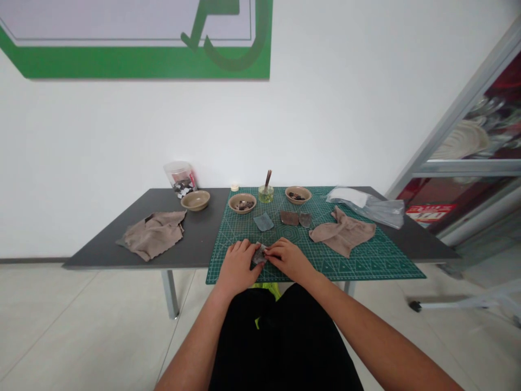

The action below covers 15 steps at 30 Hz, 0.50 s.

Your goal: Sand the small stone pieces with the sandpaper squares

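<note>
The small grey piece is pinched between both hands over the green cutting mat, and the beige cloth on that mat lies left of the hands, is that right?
No. The head view shows the beige cloth on the green cutting mat lying right of the hands, not left. The left hand and right hand do pinch the small grey piece over the mat.

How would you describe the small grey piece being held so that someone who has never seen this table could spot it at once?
Start at the dark table against the white wall, then the green cutting mat on it. At the mat's near edge, the left hand and right hand pinch the small grey piece; the similar pieces farther back lie loose, untouched.
</note>
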Available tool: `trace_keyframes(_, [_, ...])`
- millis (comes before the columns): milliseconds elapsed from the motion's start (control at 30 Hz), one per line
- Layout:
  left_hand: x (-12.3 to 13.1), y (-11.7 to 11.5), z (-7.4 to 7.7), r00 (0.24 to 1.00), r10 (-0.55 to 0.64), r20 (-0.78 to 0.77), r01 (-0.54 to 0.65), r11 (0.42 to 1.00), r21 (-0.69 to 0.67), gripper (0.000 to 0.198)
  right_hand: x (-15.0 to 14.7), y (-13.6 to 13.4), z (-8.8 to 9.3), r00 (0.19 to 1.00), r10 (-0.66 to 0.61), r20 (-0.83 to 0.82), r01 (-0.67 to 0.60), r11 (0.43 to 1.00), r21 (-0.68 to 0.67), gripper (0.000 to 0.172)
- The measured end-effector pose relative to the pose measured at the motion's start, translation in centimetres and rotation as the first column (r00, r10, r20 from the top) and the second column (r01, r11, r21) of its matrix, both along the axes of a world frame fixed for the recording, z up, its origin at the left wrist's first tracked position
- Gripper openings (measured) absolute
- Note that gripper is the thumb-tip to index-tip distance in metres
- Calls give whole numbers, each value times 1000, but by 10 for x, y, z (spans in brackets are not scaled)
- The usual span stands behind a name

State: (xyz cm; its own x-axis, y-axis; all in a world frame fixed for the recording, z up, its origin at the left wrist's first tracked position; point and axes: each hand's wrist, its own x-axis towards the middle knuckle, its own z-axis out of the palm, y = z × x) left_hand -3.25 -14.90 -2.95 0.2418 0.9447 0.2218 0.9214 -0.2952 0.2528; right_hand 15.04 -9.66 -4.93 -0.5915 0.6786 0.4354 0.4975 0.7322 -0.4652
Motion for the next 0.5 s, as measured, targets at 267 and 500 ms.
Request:
trace_keyframes(267, [-1, 1, 1, 1000, -12, 11, 13, 999, -31, 43, -12, -3, 1, 998, 33, 45, -34, 999, 25, 8])
trace_keyframes(500, [-1, 0, 2, 999, -7, 31, 9, 999, -34, 43, -6, -5, 0, 997, -68, 32, 67, 997, 22, 10])
